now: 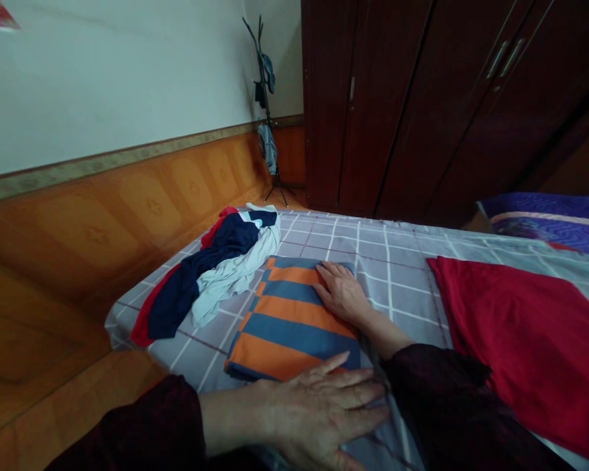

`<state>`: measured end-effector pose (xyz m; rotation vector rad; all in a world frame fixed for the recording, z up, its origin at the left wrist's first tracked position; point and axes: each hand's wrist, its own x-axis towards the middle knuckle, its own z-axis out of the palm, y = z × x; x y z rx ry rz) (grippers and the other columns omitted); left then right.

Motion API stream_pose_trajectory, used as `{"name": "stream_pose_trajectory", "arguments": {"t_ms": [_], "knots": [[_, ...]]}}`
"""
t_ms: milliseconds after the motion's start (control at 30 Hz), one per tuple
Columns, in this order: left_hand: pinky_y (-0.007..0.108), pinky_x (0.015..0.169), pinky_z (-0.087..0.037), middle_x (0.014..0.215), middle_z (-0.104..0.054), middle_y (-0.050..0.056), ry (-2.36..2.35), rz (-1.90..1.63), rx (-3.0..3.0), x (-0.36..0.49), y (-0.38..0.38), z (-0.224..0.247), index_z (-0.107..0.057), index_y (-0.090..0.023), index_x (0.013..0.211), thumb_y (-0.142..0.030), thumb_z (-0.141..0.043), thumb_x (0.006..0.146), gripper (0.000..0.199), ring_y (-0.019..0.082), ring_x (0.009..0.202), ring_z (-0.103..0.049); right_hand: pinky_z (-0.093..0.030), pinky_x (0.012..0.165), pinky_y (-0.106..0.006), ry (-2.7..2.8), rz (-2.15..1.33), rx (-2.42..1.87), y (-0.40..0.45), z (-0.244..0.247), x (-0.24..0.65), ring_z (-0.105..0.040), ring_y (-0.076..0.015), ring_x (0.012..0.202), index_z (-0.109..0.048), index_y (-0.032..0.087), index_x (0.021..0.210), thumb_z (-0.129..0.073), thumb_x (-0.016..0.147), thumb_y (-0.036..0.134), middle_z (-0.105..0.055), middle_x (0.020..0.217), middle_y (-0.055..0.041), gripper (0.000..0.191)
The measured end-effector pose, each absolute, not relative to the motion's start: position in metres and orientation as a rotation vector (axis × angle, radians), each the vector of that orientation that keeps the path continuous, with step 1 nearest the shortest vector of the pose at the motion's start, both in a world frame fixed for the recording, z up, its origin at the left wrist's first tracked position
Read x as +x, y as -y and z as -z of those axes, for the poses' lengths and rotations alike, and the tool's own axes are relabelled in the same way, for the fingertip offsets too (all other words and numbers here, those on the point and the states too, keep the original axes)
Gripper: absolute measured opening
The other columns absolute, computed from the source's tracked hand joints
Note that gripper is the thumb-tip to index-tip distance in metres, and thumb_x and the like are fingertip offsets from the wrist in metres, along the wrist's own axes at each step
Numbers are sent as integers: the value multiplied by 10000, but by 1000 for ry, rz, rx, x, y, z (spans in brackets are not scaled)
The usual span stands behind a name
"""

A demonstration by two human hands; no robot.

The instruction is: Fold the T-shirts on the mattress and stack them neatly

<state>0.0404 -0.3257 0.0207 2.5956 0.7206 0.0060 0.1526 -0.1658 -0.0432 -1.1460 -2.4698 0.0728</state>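
A folded cloth with orange and blue-grey stripes lies flat on the checked grey bed sheet. Across its near edge my left hand is spread, palm down, with the fingers apart and pointing right. My right hand rests on the far right part of the striped cloth, fingers stretched out and flat. Neither hand grips anything.
To the left lies a loose heap of clothes: a navy garment, a pale garment and some red cloth. A red cloth is spread at the right. Beyond the bed stand a coat rack and a dark wooden wardrobe.
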Motion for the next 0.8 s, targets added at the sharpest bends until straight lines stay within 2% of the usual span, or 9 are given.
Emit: {"name": "stream_pose_trajectory", "arguments": {"t_ms": [100,200,267,367,433,500,667,800], "knots": [[385,1175,-111,1469,-373,99,-745,-91,2697,39,314,-20,-341,-126,1412,-448,-343,972,545,201,1399,-227,-330,1043,-430,2442,-116,-1137,164,45,153,-445,-289,1229,-515,76,1295,-456,907,337,-498,1345,-174,471],[374,1173,-126,1459,-388,105,-1044,-169,2749,37,299,-4,-382,-116,1389,-380,-347,981,487,206,1395,-241,-341,1040,-415,2423,-143,-1139,161,46,154,-468,-265,1212,-531,81,1275,-466,898,323,-522,1321,-168,453],[407,1171,-109,1488,-339,95,-1194,-148,2721,33,296,8,-319,-137,1426,-411,-324,981,522,210,1407,-203,-352,1035,-401,2415,-152,-1134,159,47,155,-481,-249,1202,-545,91,1260,-465,895,311,-537,1306,-160,433],[470,1160,-62,1543,-185,96,-1296,-86,2662,25,304,16,-182,-158,1476,-482,-270,976,602,232,1430,-76,-360,1026,-401,2407,-154,-1119,159,47,155,-480,-251,1205,-552,85,1250,-456,897,299,-536,1306,-168,423],[499,1148,-55,1553,-87,126,-1317,-50,2621,20,312,13,-149,-145,1481,-525,-265,963,654,260,1430,-18,-360,1022,-411,2407,-152,-1109,161,46,155,-474,-261,1210,-550,76,1251,-449,901,299,-530,1310,-179,427],[494,1147,-69,1551,-58,146,-1282,-27,2588,15,314,9,-129,-133,1483,-566,-276,946,706,267,1429,-8,-362,1020,-418,2407,-153,-1098,162,46,155,-474,-265,1210,-548,79,1253,-440,906,302,-531,1308,-179,427],[453,1160,-94,1537,-176,150,-1403,-101,2545,15,302,9,-183,-99,1469,-616,-300,918,765,265,1426,-77,-370,1014,-431,2382,-161,-1096,160,47,155,-482,-259,1197,-559,97,1238,-435,900,283,-544,1294,-170,405],[418,1166,-117,1508,-276,142,-1365,-150,2622,20,299,13,-305,-117,1426,-518,-322,956,618,241,1413,-169,-381,1010,-409,2370,-179,-1091,158,47,155,-508,-244,1165,-582,101,1209,-441,893,269,-571,1261,-159,384]]}}
